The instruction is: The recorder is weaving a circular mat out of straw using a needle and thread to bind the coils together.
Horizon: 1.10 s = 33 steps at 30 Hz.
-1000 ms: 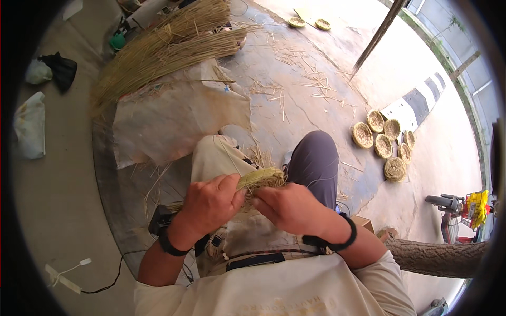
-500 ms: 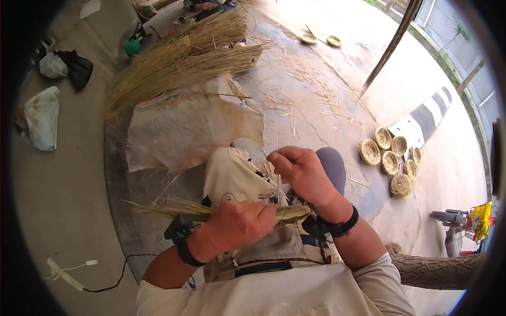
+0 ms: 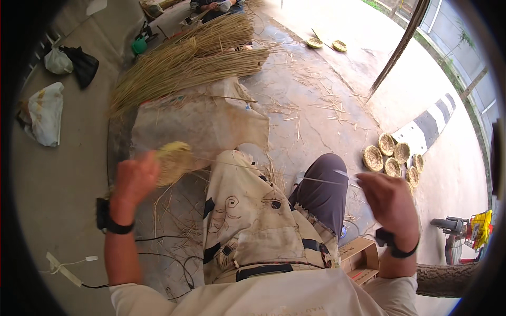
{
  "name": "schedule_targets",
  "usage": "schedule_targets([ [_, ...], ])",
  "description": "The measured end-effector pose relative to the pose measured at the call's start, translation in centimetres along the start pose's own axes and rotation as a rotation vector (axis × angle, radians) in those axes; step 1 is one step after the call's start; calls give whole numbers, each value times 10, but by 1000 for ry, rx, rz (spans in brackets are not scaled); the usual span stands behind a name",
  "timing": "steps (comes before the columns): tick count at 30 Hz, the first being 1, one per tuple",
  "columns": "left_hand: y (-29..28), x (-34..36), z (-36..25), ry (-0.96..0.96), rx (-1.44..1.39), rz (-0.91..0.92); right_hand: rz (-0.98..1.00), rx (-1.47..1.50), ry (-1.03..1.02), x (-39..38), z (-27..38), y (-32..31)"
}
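Note:
My left hand (image 3: 138,176), smeared by motion, is raised to the left of my lap and closed on the edge of a round woven straw basket piece (image 3: 175,164). From that piece a thin pale strand (image 3: 311,179) stretches across above my knees towards the right. At its other end my right hand (image 3: 387,197) has its fingers pinched together beyond my right knee. A short pale sliver with a pointed end (image 3: 341,173) shows by those fingertips, too blurred to name. Strapped to both wrists are black bands. A stained cream apron (image 3: 266,242) covers my lap.
Long straw bundles (image 3: 190,66) lie at the far left behind a worn sack sheet (image 3: 203,118). Several small straw baskets (image 3: 392,167) sit on the right. An open cardboard box (image 3: 360,256) stands beside my right hip. A cable (image 3: 184,266) runs along the left floor. Another person's hands (image 3: 212,6) show at the back.
Both hands have moved apart from over my lap, left hand leftwards with the straw work, right hand rightwards. The strand is now drawn out between them, and the round woven part shows.

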<state>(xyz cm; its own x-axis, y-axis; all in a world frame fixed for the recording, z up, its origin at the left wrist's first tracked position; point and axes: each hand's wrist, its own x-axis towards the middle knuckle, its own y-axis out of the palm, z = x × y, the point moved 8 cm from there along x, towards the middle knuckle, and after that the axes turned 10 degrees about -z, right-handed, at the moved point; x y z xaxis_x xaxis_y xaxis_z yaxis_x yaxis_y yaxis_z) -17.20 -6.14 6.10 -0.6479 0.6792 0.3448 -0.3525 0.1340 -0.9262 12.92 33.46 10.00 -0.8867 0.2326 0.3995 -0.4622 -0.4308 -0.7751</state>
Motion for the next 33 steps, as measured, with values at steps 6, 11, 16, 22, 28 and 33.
schedule_targets([
  [6, -6, -42, 135, -173, 208, 36, -392, -514, 384, -76, -234, -126],
  [11, -1, -89, 201, -313, 207, 47, -467, -1095, 695, -179, -390, -244],
  [16, -1, -126, 225, -378, 300, 142, -456, -1174, 911, -247, -459, -315],
  [22, 10, -44, 101, -207, -24, 148, -413, -1135, 542, -225, -482, -342],
  [28, -10, 19, -87, 38, -481, 207, -547, -203, 380, -54, -300, -192],
  [33, 9, 12, -47, 122, -96, 254, -503, 121, 573, -26, -269, -196],
])
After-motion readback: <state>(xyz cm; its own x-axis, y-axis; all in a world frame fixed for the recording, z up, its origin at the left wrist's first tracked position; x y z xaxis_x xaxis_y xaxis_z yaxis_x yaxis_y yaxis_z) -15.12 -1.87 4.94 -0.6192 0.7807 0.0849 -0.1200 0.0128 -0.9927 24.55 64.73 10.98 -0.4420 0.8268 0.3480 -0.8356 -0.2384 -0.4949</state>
